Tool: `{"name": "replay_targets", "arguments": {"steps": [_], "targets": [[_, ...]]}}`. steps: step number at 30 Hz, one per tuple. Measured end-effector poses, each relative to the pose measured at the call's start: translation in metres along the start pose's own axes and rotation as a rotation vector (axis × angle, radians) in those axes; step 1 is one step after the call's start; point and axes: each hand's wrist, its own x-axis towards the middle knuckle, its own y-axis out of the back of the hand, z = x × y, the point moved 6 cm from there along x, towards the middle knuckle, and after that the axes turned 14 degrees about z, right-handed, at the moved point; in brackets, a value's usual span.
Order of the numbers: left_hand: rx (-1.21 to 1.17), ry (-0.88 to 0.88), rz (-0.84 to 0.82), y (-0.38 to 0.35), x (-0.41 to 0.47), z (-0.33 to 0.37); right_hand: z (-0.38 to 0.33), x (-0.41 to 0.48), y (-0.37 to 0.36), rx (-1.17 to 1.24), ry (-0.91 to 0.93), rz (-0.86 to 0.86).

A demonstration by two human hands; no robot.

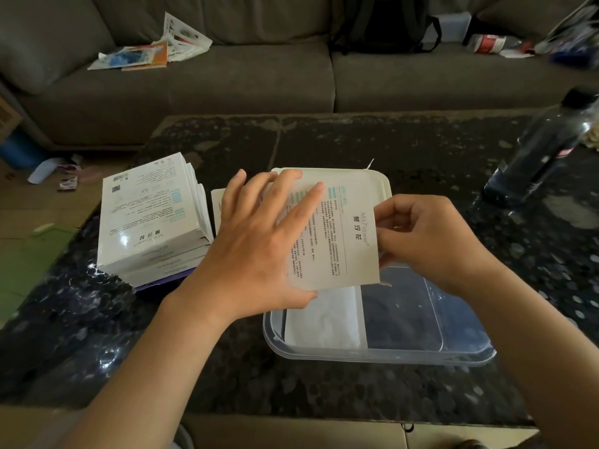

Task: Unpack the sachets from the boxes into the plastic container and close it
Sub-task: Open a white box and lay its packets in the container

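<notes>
I hold a flat white box (343, 234) with printed text above the clear plastic container (389, 354). My left hand (259, 241) grips the box's left side, fingers spread over its face and thumb underneath. At the box's right edge my right hand (428, 238) pinches it with curled fingers. A white sachet (324, 319) lies in the left part of the container. The white lid (379, 183) lies just behind the box. A stack of several similar white boxes (152, 215) stands to the left on the dark table (356, 137).
A dark plastic bottle (544, 150) stands at the table's right. Behind the table is a grey sofa (227, 76) with papers (155, 47), a black backpack (382, 24) and clutter. Litter lies on the floor at the left.
</notes>
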Motion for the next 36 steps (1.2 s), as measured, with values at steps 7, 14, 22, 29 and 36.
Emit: {"name": "replay_targets", "arguments": {"steps": [7,14,22,29,36], "targets": [[-0.013,0.053,-0.022,0.002,-0.005,-0.018,0.012,0.005,0.011,0.253,-0.258,0.025],[-0.014,0.061,-0.027,0.002,-0.006,-0.021,0.004,0.001,0.004,0.353,-0.240,-0.069],[0.024,0.118,-0.013,0.003,-0.006,-0.030,-0.032,0.005,0.067,0.302,0.001,0.134],[0.062,0.137,-0.016,0.002,-0.007,-0.032,-0.039,0.008,0.080,0.255,-0.044,-0.105],[0.087,0.159,0.006,0.003,-0.005,-0.034,-0.042,-0.002,0.083,-0.096,0.062,-0.167]]}}
